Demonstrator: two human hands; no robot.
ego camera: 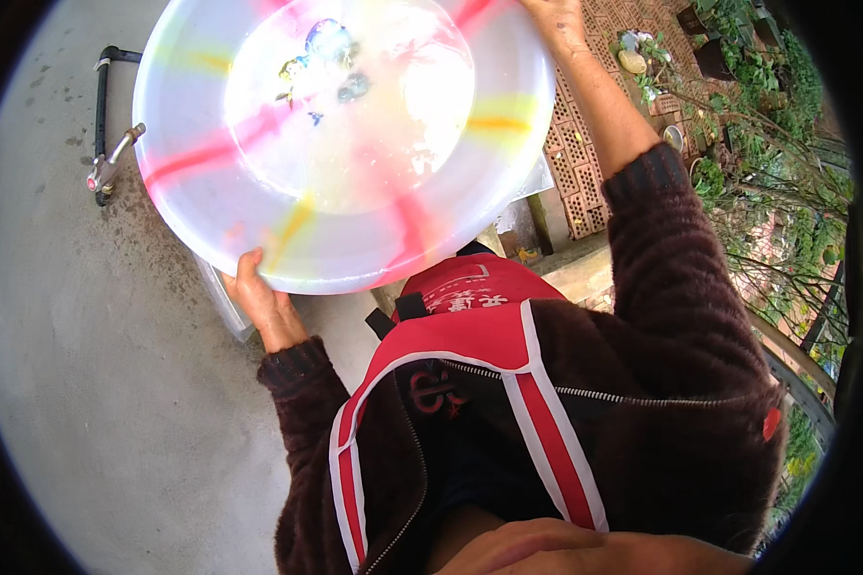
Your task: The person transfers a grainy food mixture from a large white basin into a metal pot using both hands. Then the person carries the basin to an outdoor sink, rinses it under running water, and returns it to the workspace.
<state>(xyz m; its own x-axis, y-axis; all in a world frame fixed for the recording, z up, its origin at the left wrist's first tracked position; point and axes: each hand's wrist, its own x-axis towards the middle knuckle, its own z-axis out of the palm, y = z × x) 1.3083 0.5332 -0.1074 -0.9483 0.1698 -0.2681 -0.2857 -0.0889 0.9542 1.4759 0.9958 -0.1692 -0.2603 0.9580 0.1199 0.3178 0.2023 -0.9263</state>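
Note:
A large translucent plastic basin [316,244] with pink and yellow streaks and a printed picture on its bottom hangs tilted in front of me. Its near left rim is in my left hand [262,305], thumb over the inner side and other fingers mostly hidden beneath. My right hand [557,25] grips the rim at the upper right, partly cut off by the picture's top edge. Strong glare on the bottom hides whether water lies in it. A red apron [460,330] with white trim covers the front of my dark fuzzy jacket.
Left of the basin, a metal tap [115,158] joins a black pipe [101,108] against a grey, water-spotted concrete surface [65,287]. A pale slab edge [223,305] shows below the basin. Perforated bricks [575,158], potted plants and thin branches [777,129] stand at the right.

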